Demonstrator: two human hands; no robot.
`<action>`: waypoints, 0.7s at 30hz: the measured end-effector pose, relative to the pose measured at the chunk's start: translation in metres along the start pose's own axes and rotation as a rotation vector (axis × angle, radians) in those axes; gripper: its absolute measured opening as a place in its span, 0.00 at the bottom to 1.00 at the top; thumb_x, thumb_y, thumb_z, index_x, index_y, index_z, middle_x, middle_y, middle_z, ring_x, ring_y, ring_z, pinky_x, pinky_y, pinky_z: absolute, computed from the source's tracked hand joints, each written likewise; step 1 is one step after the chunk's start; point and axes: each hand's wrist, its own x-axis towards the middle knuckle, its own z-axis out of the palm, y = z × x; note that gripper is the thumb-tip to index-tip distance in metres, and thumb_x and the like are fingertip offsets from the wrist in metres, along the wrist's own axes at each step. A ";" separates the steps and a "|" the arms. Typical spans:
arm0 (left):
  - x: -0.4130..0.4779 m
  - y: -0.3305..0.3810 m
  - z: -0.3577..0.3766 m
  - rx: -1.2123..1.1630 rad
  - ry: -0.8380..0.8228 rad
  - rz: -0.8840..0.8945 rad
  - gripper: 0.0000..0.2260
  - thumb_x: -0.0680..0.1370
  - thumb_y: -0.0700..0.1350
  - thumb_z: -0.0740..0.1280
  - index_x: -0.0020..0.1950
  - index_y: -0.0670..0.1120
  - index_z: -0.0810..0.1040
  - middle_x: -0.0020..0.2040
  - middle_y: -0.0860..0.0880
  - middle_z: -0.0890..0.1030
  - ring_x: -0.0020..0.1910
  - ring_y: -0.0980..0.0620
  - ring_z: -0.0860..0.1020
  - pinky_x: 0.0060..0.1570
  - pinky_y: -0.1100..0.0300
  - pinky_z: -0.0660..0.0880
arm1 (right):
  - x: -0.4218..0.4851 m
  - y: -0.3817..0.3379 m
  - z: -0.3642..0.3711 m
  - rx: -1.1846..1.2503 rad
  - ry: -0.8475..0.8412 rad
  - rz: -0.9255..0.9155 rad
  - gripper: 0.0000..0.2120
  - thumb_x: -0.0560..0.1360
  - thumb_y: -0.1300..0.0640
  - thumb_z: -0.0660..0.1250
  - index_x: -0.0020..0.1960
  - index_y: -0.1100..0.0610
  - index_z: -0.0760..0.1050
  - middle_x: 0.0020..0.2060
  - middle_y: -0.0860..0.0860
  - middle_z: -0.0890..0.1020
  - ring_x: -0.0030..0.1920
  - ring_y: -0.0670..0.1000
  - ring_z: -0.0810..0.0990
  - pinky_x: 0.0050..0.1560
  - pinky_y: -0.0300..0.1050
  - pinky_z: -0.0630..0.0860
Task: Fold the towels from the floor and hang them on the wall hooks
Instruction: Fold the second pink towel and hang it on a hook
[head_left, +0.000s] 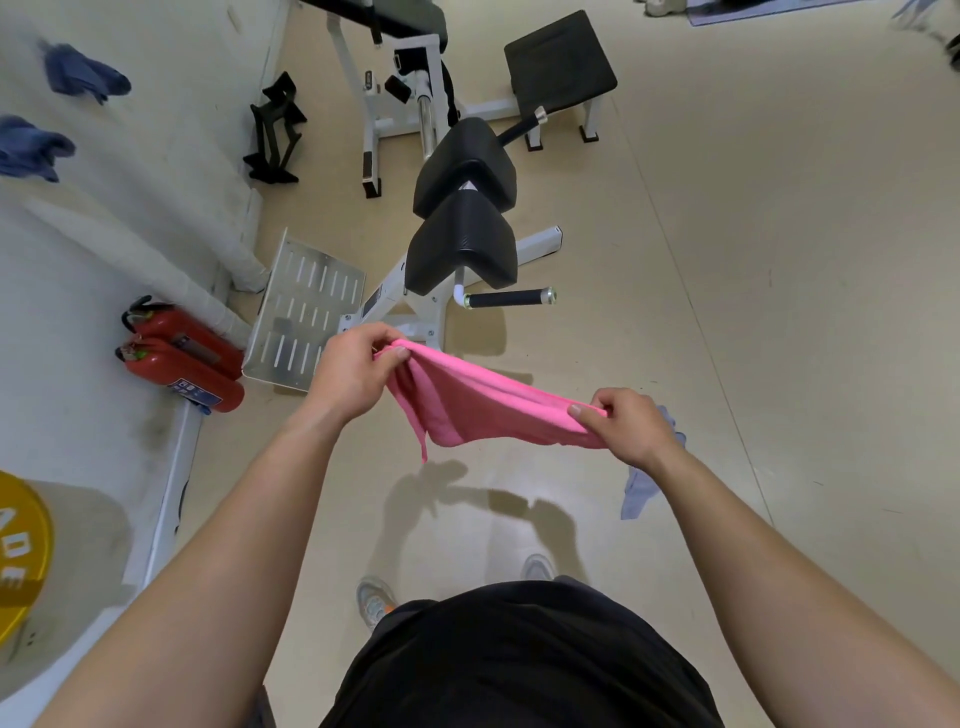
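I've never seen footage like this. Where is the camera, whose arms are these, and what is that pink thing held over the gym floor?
There is no machine here. This is one picture from a wide-angle camera worn on a person's head, looking down past their own arms. The left hand and the right hand each pinch one end of a pink towel, which sags in the air between them. On the floor below lies a pale blue towel, partly hidden behind the right wrist. On the wall at the left hang a blue towel and a second blue towel. Ahead stands an exercise bench, and two red fire extinguishers sit by the wall.
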 end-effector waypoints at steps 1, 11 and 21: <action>0.001 -0.001 0.001 0.007 0.005 -0.025 0.02 0.78 0.43 0.70 0.47 0.48 0.83 0.39 0.53 0.81 0.40 0.49 0.79 0.41 0.58 0.71 | -0.001 0.001 -0.001 0.004 0.029 0.014 0.23 0.77 0.40 0.66 0.31 0.53 0.66 0.25 0.47 0.69 0.31 0.51 0.69 0.34 0.47 0.63; -0.029 0.019 0.064 -0.130 -0.052 -0.266 0.08 0.72 0.40 0.75 0.43 0.51 0.78 0.33 0.53 0.78 0.34 0.47 0.79 0.41 0.53 0.79 | -0.009 -0.041 0.032 0.087 -0.051 -0.124 0.12 0.74 0.45 0.64 0.36 0.50 0.77 0.30 0.48 0.78 0.37 0.52 0.76 0.40 0.48 0.74; -0.068 0.041 0.102 -0.634 -0.061 -0.438 0.05 0.74 0.38 0.75 0.48 0.44 0.82 0.36 0.47 0.86 0.36 0.50 0.81 0.42 0.57 0.80 | -0.035 -0.069 0.044 0.516 -0.057 -0.048 0.04 0.73 0.55 0.74 0.40 0.51 0.83 0.26 0.40 0.80 0.29 0.37 0.76 0.34 0.31 0.69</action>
